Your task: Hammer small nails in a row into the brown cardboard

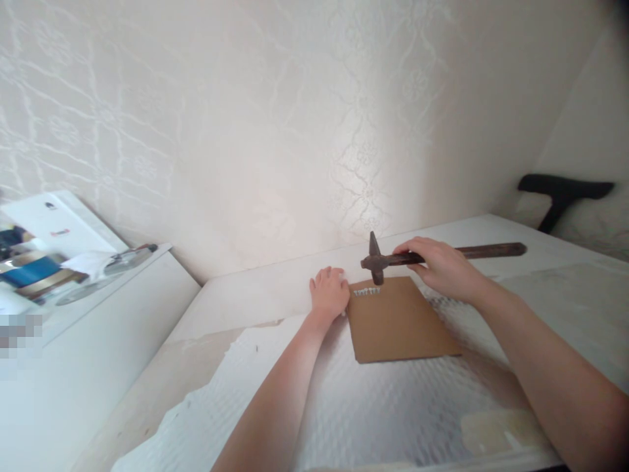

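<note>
My right hand point(439, 265) is wrapped round the dark handle of a hammer point(377, 262), gripping it near the middle. The hammer's head hangs above the top edge of a brown board point(400, 324). Along that board's upper left part runs a short row of small whitish pieces point(367, 292), too small to name. My left hand point(328, 292) rests at the board's upper left edge, fingers apart, with nothing visible in it. Part of its underside is hidden.
Silvery textured sheeting point(373, 406) lies beneath the board. Patterned wallpaper point(275, 131) rises behind the tabletop. On the left, a white cabinet point(113, 341) carries a blue-and-tan roll point(34, 270) and other items. A black T-shaped handle point(560, 190) stands at far right.
</note>
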A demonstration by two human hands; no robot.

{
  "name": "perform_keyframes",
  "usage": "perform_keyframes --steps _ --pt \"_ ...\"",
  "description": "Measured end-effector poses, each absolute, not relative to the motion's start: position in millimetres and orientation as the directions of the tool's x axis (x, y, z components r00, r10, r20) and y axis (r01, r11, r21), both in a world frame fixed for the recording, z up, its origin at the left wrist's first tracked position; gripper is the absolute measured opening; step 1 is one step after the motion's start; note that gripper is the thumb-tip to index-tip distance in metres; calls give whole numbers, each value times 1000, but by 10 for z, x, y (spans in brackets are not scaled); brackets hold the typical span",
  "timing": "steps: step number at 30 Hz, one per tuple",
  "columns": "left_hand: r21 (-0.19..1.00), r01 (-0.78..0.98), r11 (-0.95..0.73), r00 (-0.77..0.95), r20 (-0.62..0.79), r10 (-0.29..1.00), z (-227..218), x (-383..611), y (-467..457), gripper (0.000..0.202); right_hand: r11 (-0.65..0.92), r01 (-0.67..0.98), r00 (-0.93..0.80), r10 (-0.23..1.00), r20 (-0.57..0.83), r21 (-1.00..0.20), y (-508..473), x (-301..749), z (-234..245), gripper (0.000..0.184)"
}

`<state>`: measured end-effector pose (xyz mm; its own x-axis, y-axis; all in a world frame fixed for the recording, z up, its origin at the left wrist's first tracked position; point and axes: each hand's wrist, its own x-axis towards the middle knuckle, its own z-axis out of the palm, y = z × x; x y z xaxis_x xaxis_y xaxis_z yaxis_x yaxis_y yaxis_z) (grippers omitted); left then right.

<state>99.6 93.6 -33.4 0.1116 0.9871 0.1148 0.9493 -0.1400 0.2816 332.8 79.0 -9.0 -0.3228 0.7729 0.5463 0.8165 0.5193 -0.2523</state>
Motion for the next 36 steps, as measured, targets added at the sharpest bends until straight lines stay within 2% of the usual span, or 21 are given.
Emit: perform_keyframes --steps 7,22,29,36 --pt "286 947 -147 118 114 986 -343 1000 930 38 532 808 -353 780 516 -252 806 3338 -106 25" --pt "276 948 -158 129 121 984 -330 1009 906 39 521 818 -320 765 559 -245 808 3363 -113 27" --pt "267 951 -153 127 114 985 -326 1013 909 38 537 803 -348 774 529 -258 819 3370 -145 35" --pt "265 951 -159 131 123 984 -351 1006 918 39 485 848 -316 787 529 -214 812 3368 -152 32"
